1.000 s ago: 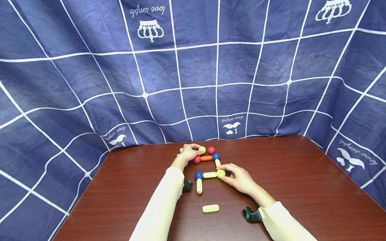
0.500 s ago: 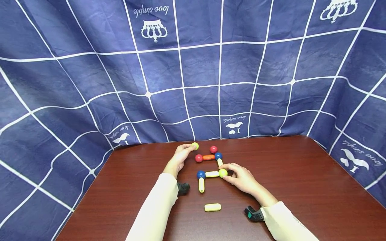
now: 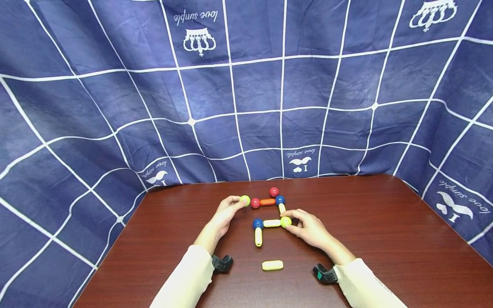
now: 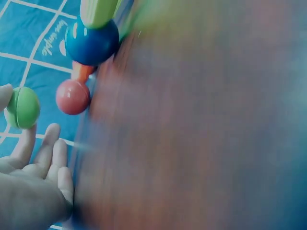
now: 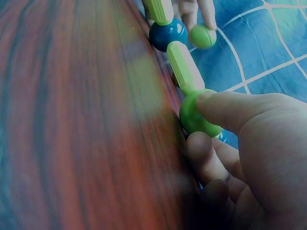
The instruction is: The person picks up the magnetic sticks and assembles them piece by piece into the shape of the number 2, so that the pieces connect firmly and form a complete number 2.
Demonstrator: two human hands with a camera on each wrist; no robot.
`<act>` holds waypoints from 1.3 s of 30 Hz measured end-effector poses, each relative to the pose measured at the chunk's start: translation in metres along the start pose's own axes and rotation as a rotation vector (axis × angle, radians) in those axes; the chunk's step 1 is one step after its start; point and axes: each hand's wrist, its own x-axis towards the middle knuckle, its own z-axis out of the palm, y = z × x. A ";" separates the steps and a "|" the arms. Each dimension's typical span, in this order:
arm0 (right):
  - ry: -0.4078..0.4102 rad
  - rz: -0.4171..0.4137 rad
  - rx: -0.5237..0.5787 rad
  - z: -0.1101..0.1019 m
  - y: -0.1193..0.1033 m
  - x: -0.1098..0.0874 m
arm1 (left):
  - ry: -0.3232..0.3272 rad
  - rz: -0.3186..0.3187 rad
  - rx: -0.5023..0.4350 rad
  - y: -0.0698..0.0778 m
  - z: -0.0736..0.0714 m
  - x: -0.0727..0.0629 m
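My left hand (image 3: 225,215) pinches a loose yellow-green ball (image 3: 245,200) between thumb and fingertips, just left of a red ball (image 3: 256,203). In the left wrist view a seam runs round that pinched ball (image 4: 24,108). My right hand (image 3: 309,228) grips another yellow-green ball (image 3: 286,221), a corner of a chain of balls and rods on the table. From this corner a pale yellow rod (image 3: 272,223) runs left to a blue ball (image 3: 258,223), which has a second yellow rod (image 3: 258,237) toward me. Another rod leads back to a blue ball (image 3: 280,199), joined by an orange rod (image 3: 267,202) to the red ball.
A single red ball (image 3: 274,191) lies behind the chain near the table's back edge. One loose yellow rod (image 3: 272,265) lies nearer to me on the brown table (image 3: 165,256). A blue gridded cloth (image 3: 254,85) hangs behind and at both sides.
My left hand has drawn the yellow-green ball from behind the orange rod, leftward and then toward me, to the red ball's left. My right hand keeps its grip on the corner ball.
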 end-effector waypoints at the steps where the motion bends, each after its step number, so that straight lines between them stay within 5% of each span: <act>1: -0.003 0.002 0.003 0.000 0.000 0.000 | 0.003 0.001 0.005 0.000 -0.001 -0.004; 8: -0.008 0.003 0.011 0.000 0.000 0.000 | -0.039 0.022 0.058 -0.001 -0.004 -0.037; 20: -0.007 0.011 0.013 0.000 0.001 -0.001 | -0.281 0.183 0.210 -0.018 -0.015 -0.082; 26: -0.008 0.000 0.012 0.001 0.000 -0.001 | -0.386 0.307 0.265 -0.025 -0.020 -0.093; 39: -0.008 0.011 0.011 0.002 0.000 0.000 | -0.404 0.396 0.398 -0.026 -0.016 -0.099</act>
